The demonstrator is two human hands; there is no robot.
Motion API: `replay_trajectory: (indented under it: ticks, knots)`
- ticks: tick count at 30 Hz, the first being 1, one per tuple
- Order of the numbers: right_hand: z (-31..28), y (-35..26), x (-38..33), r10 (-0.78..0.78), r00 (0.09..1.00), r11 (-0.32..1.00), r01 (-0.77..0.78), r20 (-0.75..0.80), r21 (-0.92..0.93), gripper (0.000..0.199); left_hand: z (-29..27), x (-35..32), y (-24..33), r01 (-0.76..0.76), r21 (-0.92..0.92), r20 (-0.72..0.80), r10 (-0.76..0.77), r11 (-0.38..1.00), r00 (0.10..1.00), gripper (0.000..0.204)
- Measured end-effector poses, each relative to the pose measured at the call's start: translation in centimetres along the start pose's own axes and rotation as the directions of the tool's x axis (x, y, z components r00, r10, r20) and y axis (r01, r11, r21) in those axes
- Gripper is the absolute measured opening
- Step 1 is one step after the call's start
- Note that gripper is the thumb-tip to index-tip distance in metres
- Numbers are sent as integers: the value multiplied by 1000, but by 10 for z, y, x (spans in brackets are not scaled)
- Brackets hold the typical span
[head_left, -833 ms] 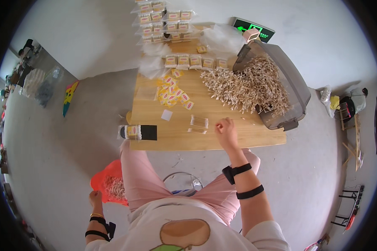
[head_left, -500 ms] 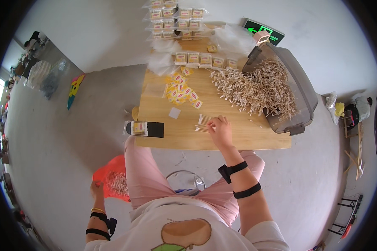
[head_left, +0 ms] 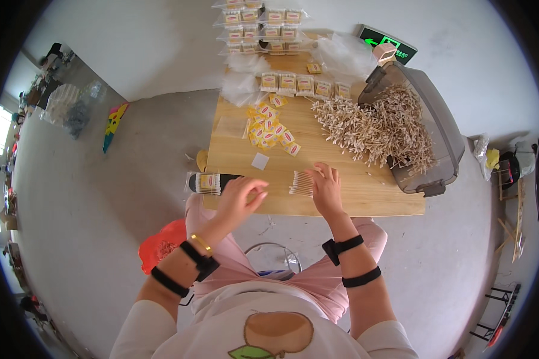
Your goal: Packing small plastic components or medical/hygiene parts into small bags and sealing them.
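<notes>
1. A small bundle of sticks (head_left: 302, 183) is lying on the worktop (head_left: 365, 191) at centre frame, just above the near edge, with its sticks lined up side by side
2. The right hand (head_left: 327, 190) is laid against the right side of the bundle, fingers curled loosely round its end; whether the bundle is gripped or only steadied cannot be told
3. The left hand (head_left: 238, 197) is held over the worktop edge to the left of the bundle, fingers half open and spread, with nothing seen in it
4. A dark dispenser (head_left: 209, 182) with a yellow label is lying just left of the left hand, at the worktop's left corner
5. A small clear square (head_left: 260, 161) is lying flat above the left hand, and loose yellow labels (head_left: 269, 128) are scattered above that
6. A large heap of sticks (head_left: 377, 128) is spilled from a grey bin (head_left: 443, 137) at the right of the frame; packed bundles (head_left: 305, 85) are lined up at the top
7. The step in hand is judged to be the gathering and squaring of one counted bundle
8. For the next move the bundle would need to be kept tight and even by the right hand while the left is brought in for a wrap or label
</notes>
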State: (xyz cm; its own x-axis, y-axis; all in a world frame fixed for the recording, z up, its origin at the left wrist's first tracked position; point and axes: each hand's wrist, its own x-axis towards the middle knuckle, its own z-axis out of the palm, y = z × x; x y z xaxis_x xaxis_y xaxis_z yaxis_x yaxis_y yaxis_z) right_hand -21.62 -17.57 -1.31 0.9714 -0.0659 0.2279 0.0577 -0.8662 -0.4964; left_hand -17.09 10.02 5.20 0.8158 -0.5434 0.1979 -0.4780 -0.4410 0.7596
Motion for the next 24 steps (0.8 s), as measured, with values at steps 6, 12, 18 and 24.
replay_trajectory:
  ticks: [6, 12, 18, 24]
  knots:
    - [-28, 3, -24, 118, 990, 987, -107, -84, 117, 48, 71, 39, 0, -223, 227, 71, 213, 948, 975, 74]
    - [-16, -9, -48, 46, 994, 996, -38, 98, -81, 84, 94, 30, -20, -153, 477, 188, 70, 866, 980, 98]
    - [13, -18, -36, 73, 991, 988, -56, 116, -146, 84, 112, 27, -21, -127, 545, 208, 13, 829, 978, 95]
    - [24, -22, -35, 66, 984, 967, -23, 164, -255, 82, 118, 27, -22, -122, 507, 179, 34, 853, 983, 96]
